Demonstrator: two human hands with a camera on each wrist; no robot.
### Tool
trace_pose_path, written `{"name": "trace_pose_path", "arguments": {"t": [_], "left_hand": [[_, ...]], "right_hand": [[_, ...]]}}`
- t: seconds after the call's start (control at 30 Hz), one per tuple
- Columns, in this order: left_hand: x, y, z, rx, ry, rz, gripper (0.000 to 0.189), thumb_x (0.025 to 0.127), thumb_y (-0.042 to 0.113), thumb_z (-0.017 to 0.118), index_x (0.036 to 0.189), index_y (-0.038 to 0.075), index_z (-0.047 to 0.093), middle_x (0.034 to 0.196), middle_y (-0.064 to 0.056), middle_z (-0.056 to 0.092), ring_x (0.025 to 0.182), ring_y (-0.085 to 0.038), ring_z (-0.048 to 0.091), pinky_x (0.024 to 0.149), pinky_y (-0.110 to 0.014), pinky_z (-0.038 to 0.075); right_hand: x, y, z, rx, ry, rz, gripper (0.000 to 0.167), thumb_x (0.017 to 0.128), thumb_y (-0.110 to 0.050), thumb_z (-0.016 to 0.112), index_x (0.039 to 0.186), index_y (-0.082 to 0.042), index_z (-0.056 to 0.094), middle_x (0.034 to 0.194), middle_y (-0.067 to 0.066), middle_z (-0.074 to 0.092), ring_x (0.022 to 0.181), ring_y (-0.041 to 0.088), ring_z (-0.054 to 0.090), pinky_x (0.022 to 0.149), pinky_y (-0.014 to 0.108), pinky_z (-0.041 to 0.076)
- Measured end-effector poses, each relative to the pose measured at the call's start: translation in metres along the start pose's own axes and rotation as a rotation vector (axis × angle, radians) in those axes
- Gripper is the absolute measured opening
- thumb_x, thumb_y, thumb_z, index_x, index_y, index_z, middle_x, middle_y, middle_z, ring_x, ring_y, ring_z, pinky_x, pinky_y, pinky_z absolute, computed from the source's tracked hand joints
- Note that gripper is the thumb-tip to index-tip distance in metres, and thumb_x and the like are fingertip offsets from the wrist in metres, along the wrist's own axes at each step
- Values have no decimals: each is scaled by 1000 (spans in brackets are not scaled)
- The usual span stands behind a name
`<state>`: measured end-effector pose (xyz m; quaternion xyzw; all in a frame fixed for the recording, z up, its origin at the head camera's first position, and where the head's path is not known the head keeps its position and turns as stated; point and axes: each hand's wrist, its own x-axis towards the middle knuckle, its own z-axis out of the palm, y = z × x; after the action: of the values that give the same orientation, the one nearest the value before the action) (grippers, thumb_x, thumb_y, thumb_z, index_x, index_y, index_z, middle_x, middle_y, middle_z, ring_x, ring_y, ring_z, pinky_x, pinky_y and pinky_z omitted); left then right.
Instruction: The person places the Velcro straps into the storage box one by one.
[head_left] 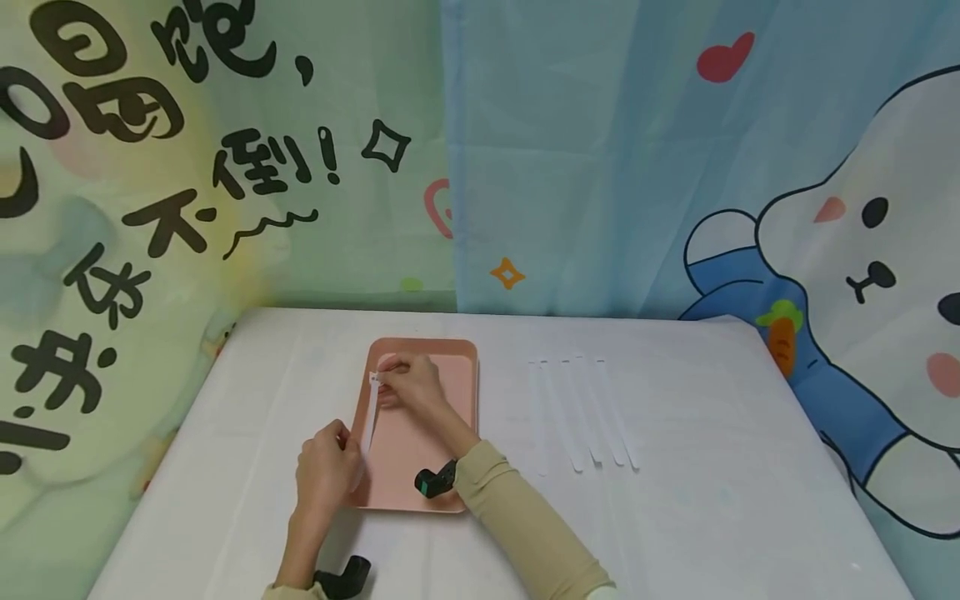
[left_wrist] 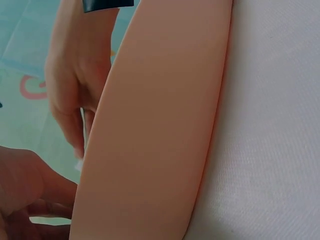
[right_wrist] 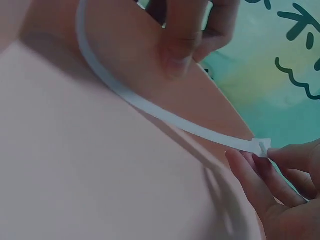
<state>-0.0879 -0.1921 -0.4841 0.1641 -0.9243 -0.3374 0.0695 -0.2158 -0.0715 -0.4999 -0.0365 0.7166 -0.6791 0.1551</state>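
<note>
My right hand [head_left: 412,383] is over the upper left of a pink tray [head_left: 423,467]. Its thumb and fingers pinch the wider, slotted head of a white strap [right_wrist: 165,116] that looks like a flat cable tie. From there the strap curves down along the tray's left inner wall; its far end leaves the right wrist view. My left hand [head_left: 324,467] is at the tray's left rim, fingers loosely bent. In the right wrist view its thumb [right_wrist: 176,55] hangs in front of the inner wall, apart from the strap. The left wrist view shows its fingers behind the rim.
Several similar white straps [head_left: 579,417] lie side by side on the white-covered table [head_left: 712,467], right of the tray. Behind the table hangs a printed curtain [head_left: 570,167] with a cartoon figure at the right. Black cameras [head_left: 437,481] sit on both wrists.
</note>
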Motion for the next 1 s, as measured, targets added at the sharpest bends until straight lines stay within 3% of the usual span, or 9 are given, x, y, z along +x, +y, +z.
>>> {"name": "trace_pose_path", "arguments": {"t": [0.33, 0.77, 1.0], "left_hand": [[-1, 0, 1, 9, -24, -7, 18, 89, 1, 57, 71, 6, 55, 59, -5, 50, 54, -21, 47, 47, -33, 32], [-2, 2, 2, 22, -23, -2, 18, 89, 1, 57, 72, 5, 56, 59, -6, 50, 54, -21, 47, 47, -33, 33], [-3, 4, 1, 21, -34, -10, 16, 90, 1, 56, 74, 4, 56, 61, -7, 52, 55, -23, 49, 47, -33, 34]], "right_hand": [[-5, 0, 4, -73, -52, 74, 18, 92, -6, 74, 108, 3, 74, 90, 15, 76, 74, 31, 76, 63, 34, 61], [-11, -3, -5, -141, -80, 22, 30, 94, -12, 74, 119, 4, 70, 96, 13, 75, 83, 33, 76, 66, 34, 61], [-19, -8, -18, -326, -36, -67, 27, 93, -12, 74, 116, 0, 73, 109, 13, 75, 85, 24, 74, 71, 27, 55]]}}
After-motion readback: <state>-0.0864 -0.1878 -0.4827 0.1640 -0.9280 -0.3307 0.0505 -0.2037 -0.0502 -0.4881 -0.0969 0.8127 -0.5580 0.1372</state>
